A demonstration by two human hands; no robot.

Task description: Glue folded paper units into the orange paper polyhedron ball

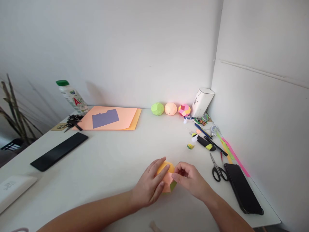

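Observation:
A folded paper polyhedron (168, 178) with yellow-orange, peach and green faces rests near the front middle of the table. My left hand (151, 182) lies along its left side and top, fingers curved over it and gripping. At its right edge, my right hand (190, 180) has thumb and index finger pinched on the paper. Parts of the shape are hidden beneath my fingers. Beyond it, to the right, a small glue bottle (191, 144) with a white nozzle stands upright.
Three finished paper balls, green (157, 109), peach (171, 109) and multicoloured (184, 110), line the back wall. Scissors (216, 170), a utility knife (205, 142) and a phone (243, 188) lie right. Coloured sheets (125, 117), a tilted bottle (73, 96) and a black slab (60, 151) are left.

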